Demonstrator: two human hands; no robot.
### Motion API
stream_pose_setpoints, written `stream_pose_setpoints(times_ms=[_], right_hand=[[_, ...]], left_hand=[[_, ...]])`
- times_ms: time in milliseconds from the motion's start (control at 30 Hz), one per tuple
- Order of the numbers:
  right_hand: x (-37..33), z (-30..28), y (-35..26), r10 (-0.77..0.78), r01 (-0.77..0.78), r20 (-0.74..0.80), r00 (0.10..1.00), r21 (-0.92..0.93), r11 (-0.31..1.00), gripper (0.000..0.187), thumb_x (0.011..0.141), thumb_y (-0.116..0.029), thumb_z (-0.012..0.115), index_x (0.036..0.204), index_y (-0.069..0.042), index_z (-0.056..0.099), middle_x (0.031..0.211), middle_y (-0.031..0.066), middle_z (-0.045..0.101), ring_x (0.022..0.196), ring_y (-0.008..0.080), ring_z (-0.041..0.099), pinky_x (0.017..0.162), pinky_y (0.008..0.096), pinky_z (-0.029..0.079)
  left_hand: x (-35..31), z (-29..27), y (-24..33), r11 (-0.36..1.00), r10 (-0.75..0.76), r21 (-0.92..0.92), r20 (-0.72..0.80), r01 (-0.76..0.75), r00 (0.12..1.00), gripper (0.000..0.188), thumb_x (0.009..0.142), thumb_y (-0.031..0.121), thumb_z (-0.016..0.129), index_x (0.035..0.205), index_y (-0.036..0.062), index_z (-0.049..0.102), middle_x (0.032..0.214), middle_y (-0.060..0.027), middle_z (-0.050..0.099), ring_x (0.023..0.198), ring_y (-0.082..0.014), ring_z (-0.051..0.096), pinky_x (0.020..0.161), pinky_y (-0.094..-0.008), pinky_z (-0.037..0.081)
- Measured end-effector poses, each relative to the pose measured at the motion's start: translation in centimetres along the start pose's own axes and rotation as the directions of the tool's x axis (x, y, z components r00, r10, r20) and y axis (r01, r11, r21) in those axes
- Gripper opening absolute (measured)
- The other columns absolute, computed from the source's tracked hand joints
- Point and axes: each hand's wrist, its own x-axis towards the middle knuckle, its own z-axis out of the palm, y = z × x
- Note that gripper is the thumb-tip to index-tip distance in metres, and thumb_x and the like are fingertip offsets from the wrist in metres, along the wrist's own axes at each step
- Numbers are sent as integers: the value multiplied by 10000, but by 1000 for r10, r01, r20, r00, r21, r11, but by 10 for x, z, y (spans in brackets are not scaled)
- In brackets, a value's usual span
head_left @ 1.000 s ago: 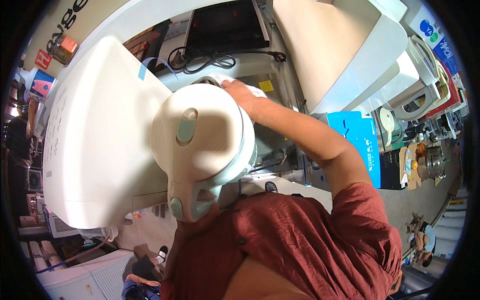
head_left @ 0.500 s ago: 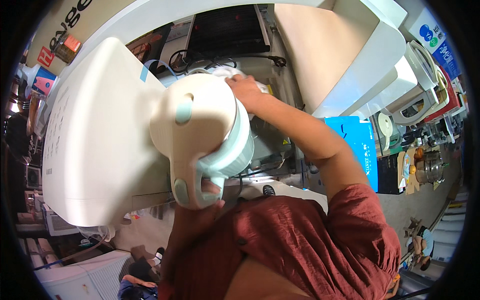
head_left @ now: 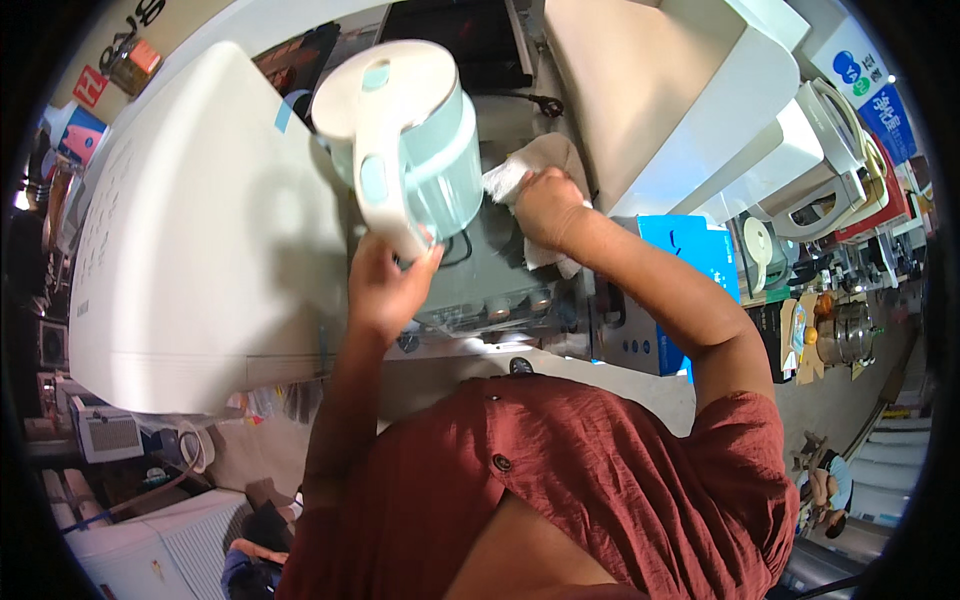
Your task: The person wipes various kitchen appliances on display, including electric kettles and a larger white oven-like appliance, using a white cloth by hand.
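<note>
A kettle (head_left: 450, 165) with a cream lid and handle and a pale green see-through body is held up in front of me, tilted. My left hand (head_left: 385, 285) grips the lower end of its handle, with the fingers partly hidden behind it. To the right of the kettle, my right hand (head_left: 550, 207) is closed on a whitish cloth (head_left: 553, 152). The cloth is bunched under the fingers and spreads over a dark glass-like surface (head_left: 475, 275), where a black cord loop shows beneath the kettle.
A large white appliance (head_left: 200, 260) stands close on the left. A white open-sided housing (head_left: 640, 100) rises on the right, with a blue box (head_left: 705, 255) below it. At the back, a black plug (head_left: 548, 105) lies by a dark panel. Two people sit in the distance.
The kettle has moved up and away from me in my left hand. My right hand has come from behind the kettle toward me and to the right, bringing the cloth.
</note>
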Motion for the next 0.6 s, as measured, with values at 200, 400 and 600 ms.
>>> stream_pose_setpoints(times_ms=[200, 400, 600], right_hand=[[7, -8, 0, 5, -7, 66, 998, 34, 999, 388, 881, -241, 547, 1192, -30, 643, 1279, 167, 567, 1111, 421, 560, 646, 497, 568], [-1, 4, 1, 46, -47, -151, 987, 0, 999, 550, 857, -159, 508, 1272, 192, 429, 1050, 220, 657, 938, 316, 636, 800, 335, 506], [2, 10, 1, 29, -32, -118, 993, -19, 999, 542, 860, -171, 512, 1275, 170, 449, 1030, 190, 673, 919, 296, 646, 739, 355, 510]], left_hand=[[33, 13, -8, 988, -18, -155, -14, 16, 1000, 279, 767, 189, 720, 959, -7, 669, 924, -204, 680, 863, -360, 660, 753, -401, 503], [37, 18, 3, 998, 56, -21, -112, -59, 992, 331, 777, 235, 720, 989, -5, 638, 964, -195, 665, 934, -369, 630, 817, -443, 488], [18, 17, -23, 999, 41, 34, -57, -39, 998, 456, 792, 90, 721, 1195, -8, 530, 1136, -149, 524, 1050, -256, 574, 841, -354, 487]])
